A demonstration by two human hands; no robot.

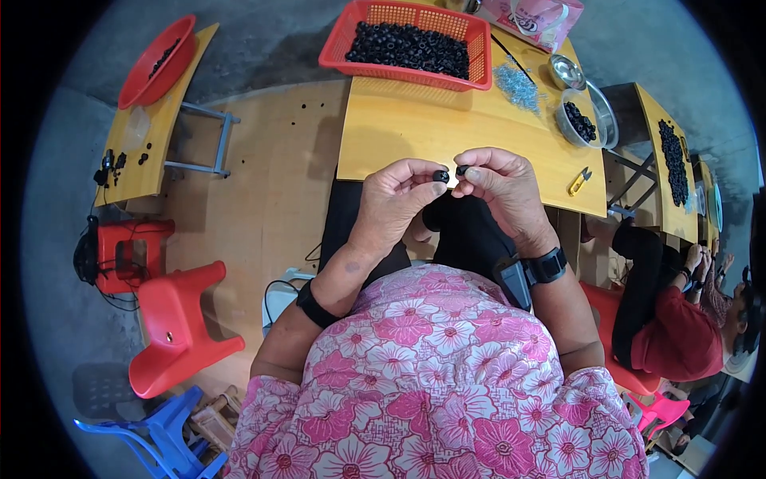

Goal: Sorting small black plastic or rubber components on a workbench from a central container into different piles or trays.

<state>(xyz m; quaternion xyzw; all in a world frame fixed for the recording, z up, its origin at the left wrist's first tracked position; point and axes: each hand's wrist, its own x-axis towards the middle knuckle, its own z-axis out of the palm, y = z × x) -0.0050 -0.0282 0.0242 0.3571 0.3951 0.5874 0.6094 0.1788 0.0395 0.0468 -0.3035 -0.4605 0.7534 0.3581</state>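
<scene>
Both hands are raised just above the near edge of the yellow table [431, 120], fingertips close together. My left hand [396, 195] pinches a small round black part [440, 176] between thumb and forefinger. Between the thumb and forefinger of my right hand [504, 188] is another small black part [462, 170], mostly covered by the fingers. A narrow gap separates the two parts. On the table ahead sits a red plastic basket [339, 60] full of small black pieces. Yellow thread snips [581, 182] lie to the right of my right hand.
Toward the table's right are a heap of small clear pieces [519, 86], a metal bowl [568, 72] and a clear tub [561, 121] holding black parts. A pink bag [531, 22] stands behind. Red chairs [179, 327] are at left; a person in red [678, 339] sits at right.
</scene>
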